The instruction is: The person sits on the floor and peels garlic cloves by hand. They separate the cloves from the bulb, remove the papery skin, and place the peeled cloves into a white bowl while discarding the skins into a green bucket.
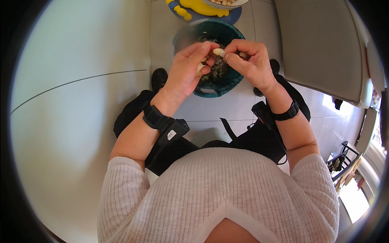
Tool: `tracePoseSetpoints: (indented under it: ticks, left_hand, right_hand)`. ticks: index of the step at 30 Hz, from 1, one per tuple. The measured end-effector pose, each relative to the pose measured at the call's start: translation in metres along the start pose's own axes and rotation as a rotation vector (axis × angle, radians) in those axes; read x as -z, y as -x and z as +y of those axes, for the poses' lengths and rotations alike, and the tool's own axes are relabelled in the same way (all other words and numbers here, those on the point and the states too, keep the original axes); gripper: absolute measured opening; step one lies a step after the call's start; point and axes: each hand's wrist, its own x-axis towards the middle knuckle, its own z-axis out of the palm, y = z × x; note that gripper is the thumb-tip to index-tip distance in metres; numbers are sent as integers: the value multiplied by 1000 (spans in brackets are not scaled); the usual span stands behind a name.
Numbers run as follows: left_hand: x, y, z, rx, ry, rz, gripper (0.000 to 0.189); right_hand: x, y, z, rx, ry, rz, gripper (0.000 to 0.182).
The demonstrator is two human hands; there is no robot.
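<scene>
Between the thumb and fingertips of my right hand [250, 62] is a pale peeled garlic clove [217, 51], with a bit of thin skin at its near end. Another brownish piece [243, 54] shows under the curled fingers of that hand. My left hand [188, 65] has its lower fingers curled around garlic cloves [199, 69], and its fingertips come close to the peeled clove. Both hands are above a round bin lined with a dark green bag [235, 32]. Papery garlic skins [217, 71] lie inside it, partly hidden by the hands.
Beyond the bin, a bowl [237, 4] of garlic cloves stands over a blue and yellow plastic object [202, 7]. A pale smooth panel [76, 100] rises at the left, and a grey-beige upholstered piece [319, 51] at the right. Black straps with devices [173, 129] circle both forearms.
</scene>
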Motion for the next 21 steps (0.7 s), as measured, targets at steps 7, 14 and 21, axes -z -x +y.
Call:
tracePoseSetpoints:
  ticks: [7, 14, 21]
  left_hand:
    - [-1, 2, -1, 22, -66, -17, 21]
    - [8, -3, 3, -22, 8, 167, 20]
    - [11, -3, 4, -67, -8, 257, 21]
  right_hand:
    - [1, 1, -3, -36, -60, -70, 6]
    - [6, -5, 0, -12, 165, -16, 5]
    - [1, -12, 33, 115, 660, -6, 14]
